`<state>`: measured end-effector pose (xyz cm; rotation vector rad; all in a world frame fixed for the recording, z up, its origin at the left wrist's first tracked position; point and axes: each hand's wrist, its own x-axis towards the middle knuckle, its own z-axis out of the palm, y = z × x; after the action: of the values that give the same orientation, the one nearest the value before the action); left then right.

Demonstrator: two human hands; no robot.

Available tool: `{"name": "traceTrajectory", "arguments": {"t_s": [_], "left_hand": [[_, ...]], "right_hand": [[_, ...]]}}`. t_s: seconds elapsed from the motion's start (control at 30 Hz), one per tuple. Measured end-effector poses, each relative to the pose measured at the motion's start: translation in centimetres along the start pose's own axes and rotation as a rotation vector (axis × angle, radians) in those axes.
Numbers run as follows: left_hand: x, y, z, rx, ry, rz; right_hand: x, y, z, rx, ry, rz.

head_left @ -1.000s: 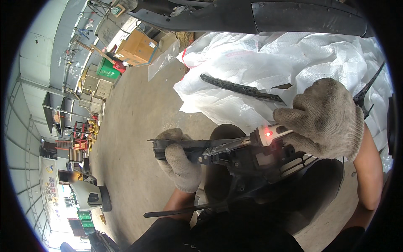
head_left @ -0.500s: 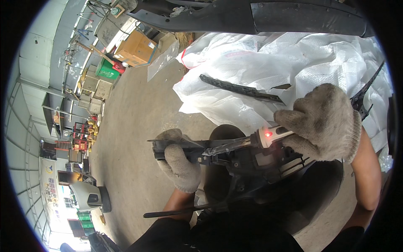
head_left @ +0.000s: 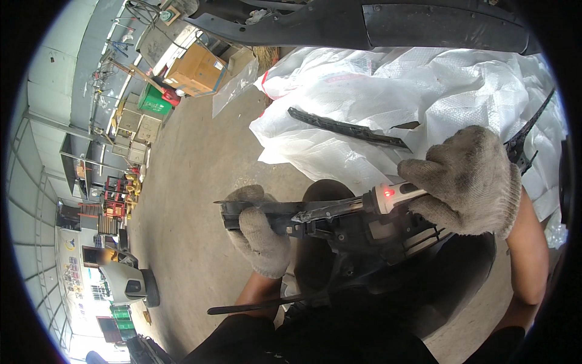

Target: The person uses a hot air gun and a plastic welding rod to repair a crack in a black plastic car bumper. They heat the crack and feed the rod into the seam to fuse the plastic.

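Both hands wear grey knitted gloves. My left hand point(head_left: 257, 233) is closed around the left end of a black plastic car part point(head_left: 348, 236), its thumb on top. That part rests across my lap and has clips, ribs and openings. In my right hand point(head_left: 464, 182) is a soldering iron point(head_left: 388, 197) with a white handle and a red light. Its metal shaft points left along the part's upper edge, and the tip is close to my left thumb. I cannot tell whether the tip touches the plastic.
White plastic sheeting point(head_left: 351, 79) covers the area ahead, with a long black strip point(head_left: 348, 128) on it. A large dark panel point(head_left: 442, 27) lies beyond. Far left are a cardboard box point(head_left: 197, 70), a green bin point(head_left: 154, 100) and a white car part point(head_left: 124, 282) on the concrete floor point(head_left: 188, 200).
My right hand has dropped slightly, and the iron's tip has shifted a little to the left along the part. The left hand holds nearly the same place.
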<state>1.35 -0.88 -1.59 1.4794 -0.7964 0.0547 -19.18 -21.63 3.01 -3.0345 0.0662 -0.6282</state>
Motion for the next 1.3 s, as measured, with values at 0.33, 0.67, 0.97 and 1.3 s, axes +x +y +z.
{"name": "traceTrajectory", "arguments": {"t_s": [0.33,0.67,0.97,1.3], "left_hand": [[0.0,0.0,0.6,-0.012,-0.022,-0.018],[0.1,0.0,0.0,-0.033,-0.025,0.004],[0.1,-0.2,-0.3,-0.030,-0.007,0.011],[0.1,0.2,-0.1,-0.038,0.013,-0.026]], "right_hand": [[-0.7,-0.1,-0.3,-0.025,-0.066,0.039],[-0.1,0.2,0.0,0.033,-0.086,-0.006],[-0.2,0.2,0.6,0.005,-0.037,-0.020],[0.1,-0.1,0.4,0.076,0.018,0.006]]}}
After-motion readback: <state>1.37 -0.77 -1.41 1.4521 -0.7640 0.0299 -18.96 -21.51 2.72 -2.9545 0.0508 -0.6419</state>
